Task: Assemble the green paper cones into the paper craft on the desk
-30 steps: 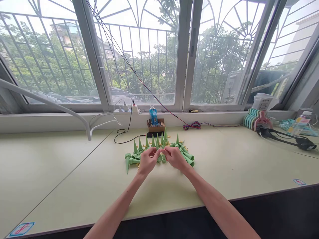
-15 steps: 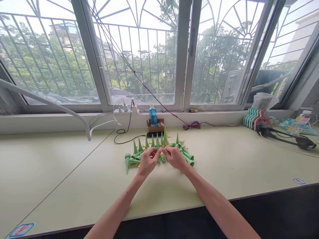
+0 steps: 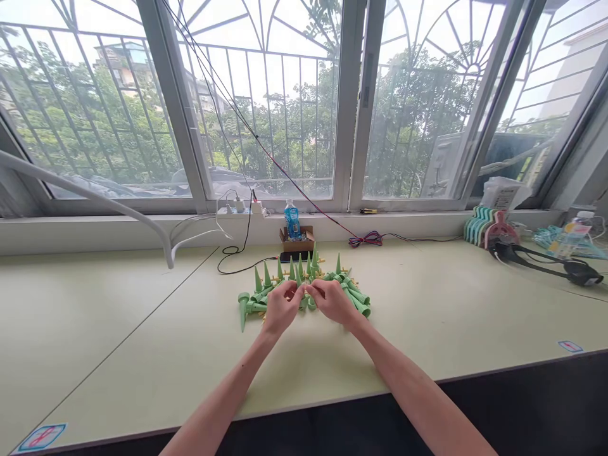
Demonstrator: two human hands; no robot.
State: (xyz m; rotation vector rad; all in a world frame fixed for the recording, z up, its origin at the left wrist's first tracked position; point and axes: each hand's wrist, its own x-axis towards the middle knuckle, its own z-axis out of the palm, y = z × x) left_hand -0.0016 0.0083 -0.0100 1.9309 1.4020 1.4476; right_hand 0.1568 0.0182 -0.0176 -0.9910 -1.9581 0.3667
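Toward the far edge of the worktop (image 3: 427, 316), green spikes (image 3: 266, 274) cluster, and here my left hand (image 3: 282, 307) and right hand (image 3: 335, 301) nearly meet! Grip narrow on both; what's pinched, I can't tell. Barely a shift since a second ago: same fine fingerwork, I'd judge.

Bright daylight pours through the windows (image 3: 278, 126) across the upper frame, leaving the sky (image 3: 292, 76) nearly white. The tabletop (image 3: 156, 361) is softly lit, with faint, soft-edged shadows at centre; the lower right sinks to near black. Wide-angle distortion slants the outer window frames (image 3: 173, 95).
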